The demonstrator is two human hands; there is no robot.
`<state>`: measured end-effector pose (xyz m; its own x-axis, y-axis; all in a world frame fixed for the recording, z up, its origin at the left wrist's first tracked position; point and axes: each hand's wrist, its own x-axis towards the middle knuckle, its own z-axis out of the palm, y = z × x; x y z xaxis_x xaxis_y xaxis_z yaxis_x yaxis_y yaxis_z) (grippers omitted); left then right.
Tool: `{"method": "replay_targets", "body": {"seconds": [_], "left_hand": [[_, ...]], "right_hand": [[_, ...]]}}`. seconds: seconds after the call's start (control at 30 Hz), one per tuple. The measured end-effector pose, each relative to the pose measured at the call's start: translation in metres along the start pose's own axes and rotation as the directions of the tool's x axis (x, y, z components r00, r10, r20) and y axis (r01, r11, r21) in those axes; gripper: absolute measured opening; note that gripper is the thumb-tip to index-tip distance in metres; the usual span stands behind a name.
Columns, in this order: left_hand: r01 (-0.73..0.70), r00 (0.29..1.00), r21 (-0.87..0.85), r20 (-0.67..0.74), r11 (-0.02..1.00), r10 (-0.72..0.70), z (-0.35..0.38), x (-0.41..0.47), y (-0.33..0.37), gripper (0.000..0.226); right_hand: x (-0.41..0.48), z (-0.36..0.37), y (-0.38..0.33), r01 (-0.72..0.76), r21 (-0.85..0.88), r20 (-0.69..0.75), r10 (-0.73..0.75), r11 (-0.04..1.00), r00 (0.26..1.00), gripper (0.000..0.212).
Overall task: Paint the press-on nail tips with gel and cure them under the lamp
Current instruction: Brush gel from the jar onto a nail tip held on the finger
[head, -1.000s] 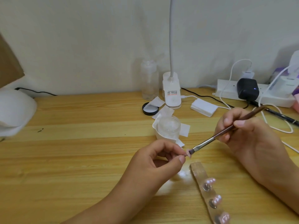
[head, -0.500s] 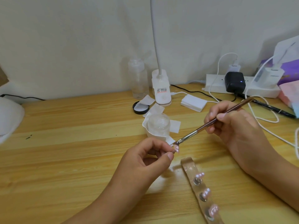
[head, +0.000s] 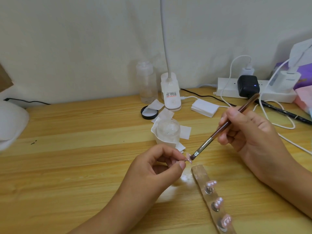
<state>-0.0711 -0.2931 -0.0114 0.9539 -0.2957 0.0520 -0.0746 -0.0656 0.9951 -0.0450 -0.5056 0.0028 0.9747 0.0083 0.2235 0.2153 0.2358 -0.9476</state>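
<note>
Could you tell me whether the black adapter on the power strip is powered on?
On, apparently: the black adapter sits in the white power strip, a small blue light glowing on it.

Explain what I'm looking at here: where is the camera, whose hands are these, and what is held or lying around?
No machine here: a person works with bare hands, filmed by one wide-angle camera worn on the head, looking down at a wooden table. The left hand pinches a small pink nail tip; the right hand holds a brush, its bristles on that tip. Nearby lies a holder strip carrying three more glossy tips. Behind stand a clear jar wrapped in white paper, a black lid, a clear bottle, a clip lamp and a power strip. The white dome at the left edge is probably the curing lamp.
</note>
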Motion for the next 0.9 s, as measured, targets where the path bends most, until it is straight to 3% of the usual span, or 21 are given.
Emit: {"method": "replay_targets", "body": {"seconds": [0.13, 0.37, 0.57, 0.77, 0.9], "left_hand": [[0.007, 1.000, -0.004, -0.001, 1.000, -0.007, 0.0005, 0.0000, 0.0006, 0.008], [0.007, 1.000, -0.006, -0.004, 1.000, -0.007, 0.0012, 0.0007, 0.0018, 0.009], [0.000, 1.000, -0.009, 0.010, 1.000, 0.001, 0.0001, 0.0006, 0.0012, 0.006], [-0.004, 1.000, -0.018, 0.013, 1.000, 0.004, -0.0014, 0.0003, -0.0016, 0.017], [-0.005, 1.000, -0.035, 0.014, 0.999, 0.006, -0.0009, 0.0013, -0.0024, 0.016]], "right_hand": [[-0.0023, 0.0006, 0.0001, 0.008, -0.024, 0.038, -0.007, 1.000, 0.999, 0.024], [0.0005, -0.0006, 0.0027, 0.009, -0.034, -0.070, -0.011, 0.999, 0.997, 0.021], [-0.0007, -0.0011, 0.0025, -0.006, -0.019, 0.046, 0.007, 1.000, 0.999, 0.028], [0.0038, -0.0063, 0.0074, -0.031, -0.045, -0.055, 0.029, 0.998, 0.998, 0.024], [0.0011, -0.0042, 0.0048, -0.045, 0.016, 0.050, 0.044, 0.999, 0.998, 0.028]]}}
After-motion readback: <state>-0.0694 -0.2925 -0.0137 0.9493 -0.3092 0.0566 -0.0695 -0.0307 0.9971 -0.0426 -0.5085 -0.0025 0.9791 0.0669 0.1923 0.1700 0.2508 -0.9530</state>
